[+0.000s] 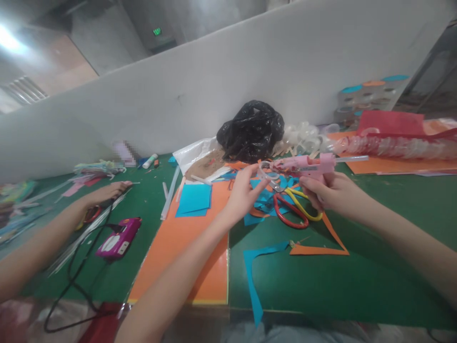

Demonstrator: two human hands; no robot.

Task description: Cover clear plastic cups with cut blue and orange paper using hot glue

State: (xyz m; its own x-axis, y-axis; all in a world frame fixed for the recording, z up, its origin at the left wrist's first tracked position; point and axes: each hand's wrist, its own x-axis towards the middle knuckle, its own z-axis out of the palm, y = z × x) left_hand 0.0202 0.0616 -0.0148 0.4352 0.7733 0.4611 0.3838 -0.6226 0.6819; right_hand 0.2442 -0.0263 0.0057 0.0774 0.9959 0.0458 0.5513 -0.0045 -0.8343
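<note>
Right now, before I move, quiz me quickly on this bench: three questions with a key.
1. Which hand holds the pink glue gun?
2. True or false: the magenta glue gun is being held.
3. What colour is the paper on the orange sheet? A red, B blue, C yellow.

Key: 1. The right hand. 2. False. 3. B.
</note>
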